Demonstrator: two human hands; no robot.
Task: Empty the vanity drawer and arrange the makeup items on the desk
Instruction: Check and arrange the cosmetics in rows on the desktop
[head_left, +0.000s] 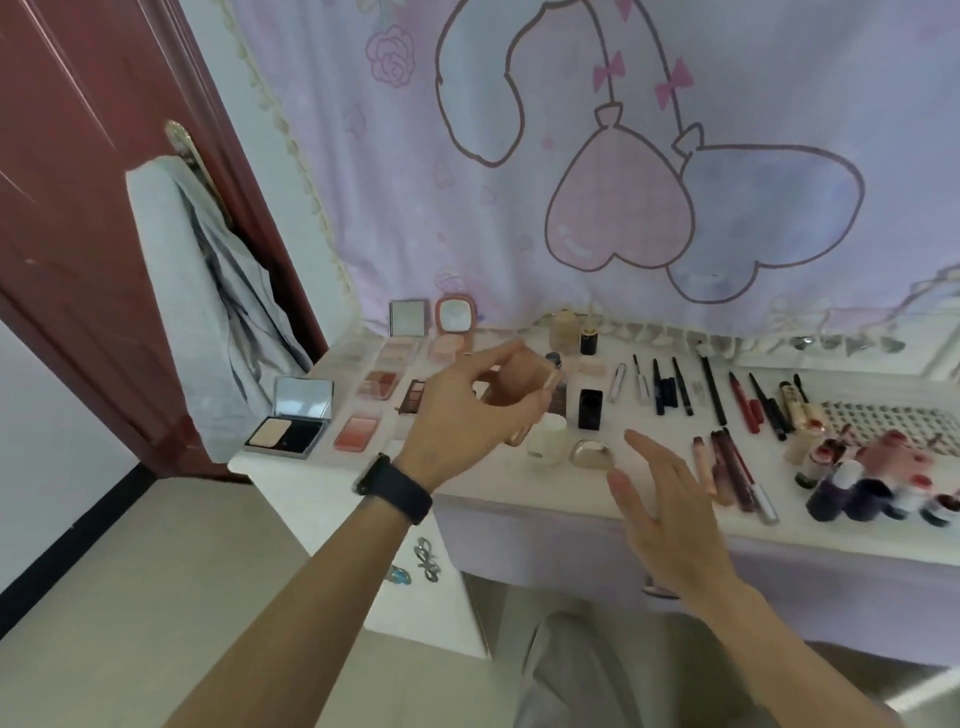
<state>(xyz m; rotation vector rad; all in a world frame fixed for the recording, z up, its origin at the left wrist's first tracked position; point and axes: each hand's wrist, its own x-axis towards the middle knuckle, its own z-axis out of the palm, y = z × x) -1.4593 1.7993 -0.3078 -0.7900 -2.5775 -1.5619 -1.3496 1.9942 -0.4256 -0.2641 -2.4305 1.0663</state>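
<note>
My left hand (467, 410) hovers over the middle of the white desk (498, 483) and holds a blurred pinkish compact (524, 400) between curled fingers and thumb. My right hand (665, 499) floats open above the desk's front edge, fingers straight, holding nothing. Below my left hand stand a cream jar (546, 441), a gold oval case (592, 453) and a black square bottle (590, 409). Open palettes and blushes (356, 433) lie at the left. Pencils and mascaras (675, 389) lie in a row to the right. The lavender drawer front (545, 540) sits under the desk edge.
A powder compact with its mirror up (291, 423) sits at the desk's left corner. Small bottles and pots (872, 478) crowd the right end. A dark red door (78, 208) with a grey garment (208, 312) hanging on it stands to the left. A printed curtain (623, 156) hangs behind.
</note>
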